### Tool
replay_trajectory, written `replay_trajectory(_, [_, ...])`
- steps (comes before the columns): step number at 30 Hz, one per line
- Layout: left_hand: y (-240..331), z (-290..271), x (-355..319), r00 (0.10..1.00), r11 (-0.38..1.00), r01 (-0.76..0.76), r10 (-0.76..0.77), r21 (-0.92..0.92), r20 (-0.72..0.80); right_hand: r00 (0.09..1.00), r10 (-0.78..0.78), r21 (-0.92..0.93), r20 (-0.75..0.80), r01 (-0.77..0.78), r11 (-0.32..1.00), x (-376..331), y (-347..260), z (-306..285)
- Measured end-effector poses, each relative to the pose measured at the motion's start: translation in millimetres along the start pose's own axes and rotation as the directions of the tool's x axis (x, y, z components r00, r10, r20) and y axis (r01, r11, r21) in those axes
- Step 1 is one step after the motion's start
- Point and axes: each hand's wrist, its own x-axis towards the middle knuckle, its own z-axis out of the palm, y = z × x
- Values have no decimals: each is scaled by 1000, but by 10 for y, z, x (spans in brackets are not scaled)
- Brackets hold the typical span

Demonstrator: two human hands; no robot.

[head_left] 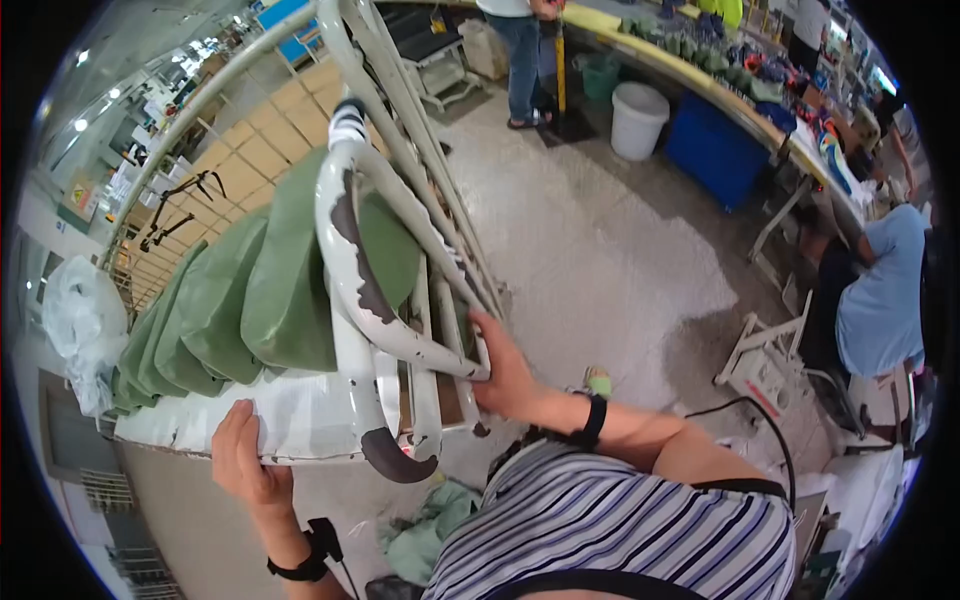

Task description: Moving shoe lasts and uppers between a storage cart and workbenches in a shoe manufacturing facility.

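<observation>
A white metal cart [345, 270] with chipped paint and curved tube handles stands in front of me. Several folded green fabric pieces [260, 290] lean in a row on its shelf. My left hand [243, 455] grips the shelf's near edge, thumb on top. My right hand [503, 372] holds the lower frame bar on the cart's right side. Both wrists wear black bands.
A person in a light blue shirt [885, 290] sits at the right by a white machine stand [765, 355]. Another person [520, 50] stands at the back near a white bucket [637, 118] and a blue bin [715, 150]. A long worktable [700, 75] curves along the back right. Green scraps [430, 525] lie on the floor.
</observation>
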Motion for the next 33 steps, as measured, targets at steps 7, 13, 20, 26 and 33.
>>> replay_trajectory(7, [99, 13, 157, 999, 994, -37, 35, 107, 19, 924, -246, -137, 293, 295, 946, 390, -164, -192])
replay_trajectory(13, [124, 52, 135, 997, 994, 0, 8, 107, -73, 803, -343, -164, 487, 470, 867, 623, -300, -350])
replay_trajectory(20, [320, 315, 510, 996, 991, 77, -71, 113, -54, 792, -380, -149, 477, 499, 853, 954, 36, -466])
replay_trajectory(26, [422, 736, 1007, 990, 991, 113, -105, 77, -97, 887, -204, -120, 415, 276, 954, 1416, 319, -683])
replay_trajectory(33, [506, 1268, 1574, 981, 961, 177, -156, 211, -115, 929, -176, -67, 325, 208, 976, 2076, 823, -870])
